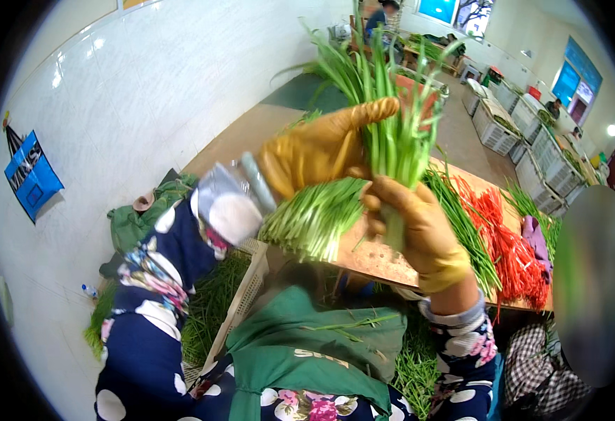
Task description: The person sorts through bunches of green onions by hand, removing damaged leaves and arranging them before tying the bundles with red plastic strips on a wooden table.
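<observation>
A bunch of green garlic chives (400, 151) stands upright above the table, leaves fanning toward the top. My right hand (423, 228), in a yellow rubber glove, is wrapped round its lower stalks. Beside the bunch is my left hand (314, 147), in an orange-brown glove and slightly blurred. Its fingers are apart, and one stretched digit reaches the leaves. Below it, a thick pile of chives (318, 217) lies on the wooden table (374, 261), cut ends toward me. Red tie strips (511, 263) lie heaped at the right, next to more green stalks (462, 231).
A cream plastic crate (241, 302) with loose greens stands at my lower left. A green apron (314, 330) covers my lap. White crates (493, 126) line the far right. A blue bag (34, 175) hangs on the left wall. Another person (378, 17) sits far back.
</observation>
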`<action>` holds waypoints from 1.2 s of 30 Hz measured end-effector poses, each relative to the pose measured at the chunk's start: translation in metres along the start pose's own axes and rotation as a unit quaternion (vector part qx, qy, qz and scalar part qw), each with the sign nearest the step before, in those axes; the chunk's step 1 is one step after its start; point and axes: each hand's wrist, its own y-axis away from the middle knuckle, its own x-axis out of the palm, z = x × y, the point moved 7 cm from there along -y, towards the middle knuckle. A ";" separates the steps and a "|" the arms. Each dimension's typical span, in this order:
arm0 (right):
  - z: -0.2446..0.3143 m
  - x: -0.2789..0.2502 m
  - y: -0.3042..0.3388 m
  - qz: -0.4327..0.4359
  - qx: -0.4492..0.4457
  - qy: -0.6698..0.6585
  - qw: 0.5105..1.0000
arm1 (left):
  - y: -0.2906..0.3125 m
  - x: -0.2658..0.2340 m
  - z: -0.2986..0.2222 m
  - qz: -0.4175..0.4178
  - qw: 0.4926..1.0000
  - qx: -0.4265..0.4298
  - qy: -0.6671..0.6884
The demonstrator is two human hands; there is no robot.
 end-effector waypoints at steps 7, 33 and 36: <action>-0.039 0.060 -0.096 0.068 0.007 -0.105 0.992 | -0.001 -0.107 -0.055 -0.113 0.993 0.011 0.039; -0.178 0.131 0.016 0.171 0.387 -0.226 0.878 | 0.083 -0.199 0.089 -0.239 0.650 -0.184 -0.697; -0.136 0.089 0.016 0.194 0.290 0.014 0.937 | 0.088 -0.212 0.098 -0.239 0.668 -0.163 -0.686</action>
